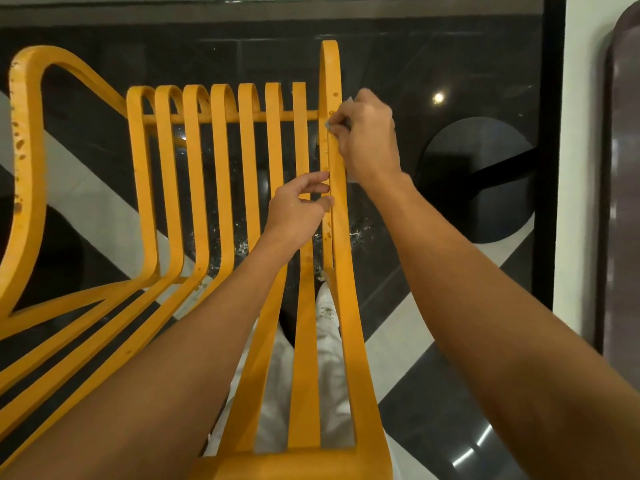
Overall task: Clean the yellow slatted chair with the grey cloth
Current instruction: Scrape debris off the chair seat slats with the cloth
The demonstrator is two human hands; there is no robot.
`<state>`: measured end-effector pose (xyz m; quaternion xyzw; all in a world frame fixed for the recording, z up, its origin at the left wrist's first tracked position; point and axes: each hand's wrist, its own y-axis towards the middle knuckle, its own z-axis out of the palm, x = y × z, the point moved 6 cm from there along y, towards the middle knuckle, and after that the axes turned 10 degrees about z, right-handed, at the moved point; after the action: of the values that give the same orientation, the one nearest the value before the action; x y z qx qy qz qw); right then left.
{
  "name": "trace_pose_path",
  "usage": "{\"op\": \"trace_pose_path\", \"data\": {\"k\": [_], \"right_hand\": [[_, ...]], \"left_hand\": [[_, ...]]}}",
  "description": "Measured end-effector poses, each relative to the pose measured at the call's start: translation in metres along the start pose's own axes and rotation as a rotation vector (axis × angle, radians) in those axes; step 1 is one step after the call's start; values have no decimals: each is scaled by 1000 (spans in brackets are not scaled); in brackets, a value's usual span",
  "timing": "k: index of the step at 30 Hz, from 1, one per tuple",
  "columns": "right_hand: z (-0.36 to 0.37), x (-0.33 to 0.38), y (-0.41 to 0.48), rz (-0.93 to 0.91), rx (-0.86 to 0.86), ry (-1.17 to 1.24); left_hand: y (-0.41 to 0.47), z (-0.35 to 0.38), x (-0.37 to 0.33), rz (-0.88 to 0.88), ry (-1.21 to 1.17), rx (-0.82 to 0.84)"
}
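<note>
Looking down through the head camera, we see the yellow slatted chair (223, 174) filling the left and centre of the view. Its curved slats run away from us to a crossbar, and chipped spots show on the left armrest (20, 143).

We note the right hand (367, 136) at the outer side rail (332, 81), just below the level of the crossbar. Its fingers are curled tight around the grey cloth (327, 125) and press it against the rail's edge. Only small slivers of cloth show past the knuckles and under the wrist; the rest is hidden in the fist.

We note the left hand (294, 213) lower down on the same side of the chair. Its fingers and thumb are bent towards each other over the last slat, and their tips touch the inner face of the side rail.

Beneath the slats we see white trousers (277, 382) and a white shoe (327, 310). A glossy black-and-white floor (398, 344) lies below, with a dark rounded object (485, 188) standing on it to the right of the chair.
</note>
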<state>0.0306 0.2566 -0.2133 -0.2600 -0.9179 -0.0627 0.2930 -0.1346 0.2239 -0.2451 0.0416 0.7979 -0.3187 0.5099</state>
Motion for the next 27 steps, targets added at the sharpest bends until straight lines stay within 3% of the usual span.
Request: {"op": "trace_pose_path", "data": {"k": [7, 15, 23, 27], "right_hand": [[-7, -14, -52, -111, 118, 15], [-7, -3, 3, -76, 51, 30], [-9, -9, -78, -107, 164, 21], [-7, -6, -46, -89, 148, 34]], "left_hand": [[-3, -3, 2, -5, -21, 0], [-2, -3, -3, -23, -32, -11], [-6, -5, -4, -29, -83, -6], [-3, -4, -6, -49, -87, -11]]}}
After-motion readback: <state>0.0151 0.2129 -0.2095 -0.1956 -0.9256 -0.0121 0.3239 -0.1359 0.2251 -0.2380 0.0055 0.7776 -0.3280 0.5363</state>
